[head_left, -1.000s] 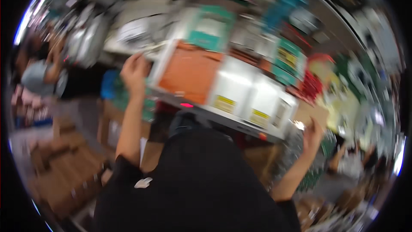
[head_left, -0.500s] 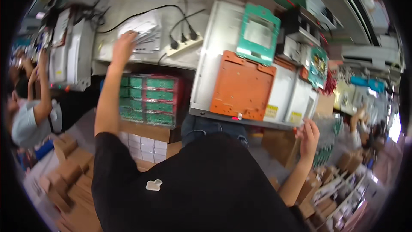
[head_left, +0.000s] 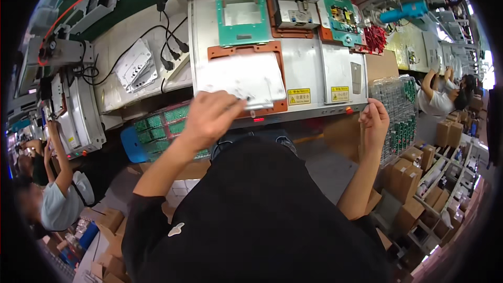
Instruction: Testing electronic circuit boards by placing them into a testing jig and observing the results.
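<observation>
My left hand (head_left: 212,118) is closed on the near edge of a flat silver-white metal plate (head_left: 243,81). The plate lies over the orange fixture (head_left: 279,65) and covers most of it; whether it rests flat there I cannot tell. My right hand (head_left: 374,121) is raised by the front right corner of the white machine (head_left: 309,73). Its fingers are curled together, and anything between them is too small to make out. A green frame fixture (head_left: 222,34) with a rectangular window stands just beyond the orange one.
More metal plates (head_left: 137,67) lie stacked on the left bench, beside black cables and a power strip (head_left: 177,69). Behind the machine are a metal box unit (head_left: 294,15), a green fixture with a circuit board (head_left: 343,18) and red wires (head_left: 374,39). Circuit boards (head_left: 395,107) stand at right.
My left hand has come from the plate stack on the left bench to the orange fixture, bringing a metal plate. My right hand stays near the machine's corner. The view has turned.
</observation>
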Demonstrator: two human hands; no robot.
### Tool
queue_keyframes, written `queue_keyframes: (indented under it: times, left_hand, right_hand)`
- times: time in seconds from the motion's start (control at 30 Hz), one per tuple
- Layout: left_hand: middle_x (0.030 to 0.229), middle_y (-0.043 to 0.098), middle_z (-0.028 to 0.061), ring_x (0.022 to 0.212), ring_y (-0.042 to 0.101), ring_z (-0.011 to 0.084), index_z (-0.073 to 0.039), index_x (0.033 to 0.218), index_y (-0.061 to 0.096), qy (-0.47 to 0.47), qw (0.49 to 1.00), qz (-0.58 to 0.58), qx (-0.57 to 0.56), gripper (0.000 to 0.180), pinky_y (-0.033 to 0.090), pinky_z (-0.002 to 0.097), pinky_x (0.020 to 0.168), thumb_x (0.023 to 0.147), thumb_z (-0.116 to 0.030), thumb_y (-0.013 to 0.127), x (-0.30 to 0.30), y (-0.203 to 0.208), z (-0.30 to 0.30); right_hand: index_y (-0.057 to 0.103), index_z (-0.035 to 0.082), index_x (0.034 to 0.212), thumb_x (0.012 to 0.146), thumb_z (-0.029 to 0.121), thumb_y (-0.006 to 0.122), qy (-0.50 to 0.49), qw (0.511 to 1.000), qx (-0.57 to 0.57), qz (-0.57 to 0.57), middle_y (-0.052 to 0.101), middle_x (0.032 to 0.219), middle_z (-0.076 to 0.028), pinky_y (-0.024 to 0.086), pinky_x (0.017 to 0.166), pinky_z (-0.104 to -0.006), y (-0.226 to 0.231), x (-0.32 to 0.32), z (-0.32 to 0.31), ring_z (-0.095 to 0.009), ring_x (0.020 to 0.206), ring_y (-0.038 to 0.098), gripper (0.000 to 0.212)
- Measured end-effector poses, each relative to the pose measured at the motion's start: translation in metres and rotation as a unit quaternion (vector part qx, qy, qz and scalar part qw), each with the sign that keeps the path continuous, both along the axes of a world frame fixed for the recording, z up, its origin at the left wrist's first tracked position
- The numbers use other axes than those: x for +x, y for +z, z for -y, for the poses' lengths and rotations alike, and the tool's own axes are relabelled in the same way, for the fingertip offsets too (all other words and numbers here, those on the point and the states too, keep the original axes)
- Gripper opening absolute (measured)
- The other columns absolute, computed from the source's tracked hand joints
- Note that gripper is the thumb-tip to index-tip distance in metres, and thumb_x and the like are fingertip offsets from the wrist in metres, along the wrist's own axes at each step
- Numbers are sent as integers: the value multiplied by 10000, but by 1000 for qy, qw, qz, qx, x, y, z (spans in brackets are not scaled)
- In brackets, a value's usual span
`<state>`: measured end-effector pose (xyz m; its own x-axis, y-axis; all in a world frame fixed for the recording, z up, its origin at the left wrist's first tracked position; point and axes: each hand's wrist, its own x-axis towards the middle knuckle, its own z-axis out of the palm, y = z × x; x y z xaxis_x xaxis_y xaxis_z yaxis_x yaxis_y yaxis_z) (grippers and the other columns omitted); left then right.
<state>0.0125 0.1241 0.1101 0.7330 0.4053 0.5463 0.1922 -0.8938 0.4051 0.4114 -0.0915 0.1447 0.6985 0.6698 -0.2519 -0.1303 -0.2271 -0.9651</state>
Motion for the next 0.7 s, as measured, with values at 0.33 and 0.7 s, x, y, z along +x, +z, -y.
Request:
queue_keyframes:
  times: [0.33,0.7]
  left_hand:
    - [1230,606,122,1115,603,294,-58,1163,696,44,939,-225,-257,292,491,367,932,873,-22,691,-58,-33,-38]
    - [1409,550,162,1298,528,336,-76,1304,634,206,937,-269,-82,303,433,398,1057,1009,-97,566,-59,-64,-52]
  right_hand:
    - [663,-15,1112,984,112,624,-104,990,-16,96,644,834,-33,500,603,-245,-13,4,47,-95,694,586,185]
    - [687,12,1130,899,120,682,-89,816,-201,534,727,1006,-116,550,791,-368,-62,220,63,-266,866,703,255]
